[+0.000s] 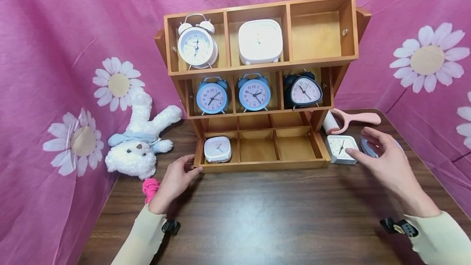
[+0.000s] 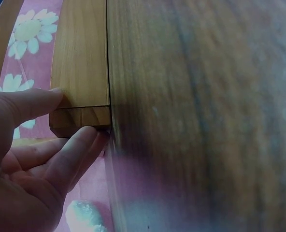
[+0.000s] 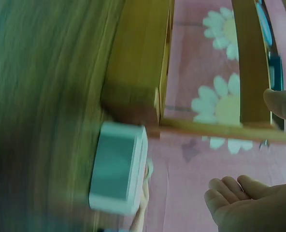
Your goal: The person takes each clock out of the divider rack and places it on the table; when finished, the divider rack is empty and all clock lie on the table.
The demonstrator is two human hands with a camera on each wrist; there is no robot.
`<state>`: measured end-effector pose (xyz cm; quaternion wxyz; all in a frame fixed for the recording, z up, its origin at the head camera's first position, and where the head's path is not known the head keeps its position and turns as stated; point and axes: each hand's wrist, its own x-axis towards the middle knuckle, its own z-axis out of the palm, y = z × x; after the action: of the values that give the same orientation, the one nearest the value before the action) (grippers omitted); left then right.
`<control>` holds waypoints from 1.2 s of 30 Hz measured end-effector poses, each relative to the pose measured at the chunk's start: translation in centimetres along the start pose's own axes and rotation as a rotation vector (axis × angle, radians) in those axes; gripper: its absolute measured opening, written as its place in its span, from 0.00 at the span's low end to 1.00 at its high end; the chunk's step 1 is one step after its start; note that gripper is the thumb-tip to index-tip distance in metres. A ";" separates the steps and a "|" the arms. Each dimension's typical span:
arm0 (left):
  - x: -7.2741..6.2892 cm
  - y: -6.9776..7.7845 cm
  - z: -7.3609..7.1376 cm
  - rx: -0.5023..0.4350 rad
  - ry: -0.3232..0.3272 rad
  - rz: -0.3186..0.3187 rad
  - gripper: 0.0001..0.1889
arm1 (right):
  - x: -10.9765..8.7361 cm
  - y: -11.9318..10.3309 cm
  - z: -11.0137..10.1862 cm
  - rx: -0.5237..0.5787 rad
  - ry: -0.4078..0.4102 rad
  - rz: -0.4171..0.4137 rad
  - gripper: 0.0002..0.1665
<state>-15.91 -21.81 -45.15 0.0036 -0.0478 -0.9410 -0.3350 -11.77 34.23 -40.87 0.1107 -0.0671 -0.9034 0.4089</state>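
My left hand (image 1: 178, 181) grips the lower left front corner of a three-tier wooden display shelf (image 1: 263, 167). In the left wrist view its thumb lies on the shelf's front board (image 2: 82, 53) and the fingers bend round the end. My right hand (image 1: 391, 169) hovers at the right, thumb and fingers apart, with nothing held. From the head view its thumb overlaps a white square alarm clock (image 1: 336, 145) standing on the table; the right wrist view shows a gap between hand and clock (image 3: 113, 166). A white rounded clock (image 1: 217, 149) sits in the bottom left compartment.
Higher tiers hold a white twin-bell clock (image 1: 196, 46), a white rounded clock (image 1: 260, 42), two blue clocks (image 1: 212, 97) and a dark triangular clock (image 1: 304, 91). Left are a teddy bear (image 1: 134, 154) and pink yarn (image 1: 150, 189). A lint roller (image 1: 362, 117) and a blue item (image 1: 368, 148) lie right.
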 end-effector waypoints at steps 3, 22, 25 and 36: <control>0.0 0.0 0.0 0.002 -0.002 -0.002 0.28 | -0.5 -0.8 1.2 0.036 -0.031 -0.010 0.53; 0.2 -0.1 0.0 0.000 -0.007 -0.015 0.28 | -1.9 -6.1 7.6 0.129 -0.246 -0.126 0.52; 0.2 -0.1 0.0 -0.006 -0.010 -0.010 0.27 | -2.1 -7.1 8.8 0.126 -0.271 -0.153 0.51; 0.1 -0.1 0.0 -0.010 -0.009 -0.016 0.27 | -2.5 -10.2 13.3 0.204 -0.333 -0.179 0.52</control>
<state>-16.03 -21.89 -45.19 -0.0036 -0.0418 -0.9397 -0.3395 -13.08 17.35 -42.04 0.0022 0.0934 -0.8655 0.4920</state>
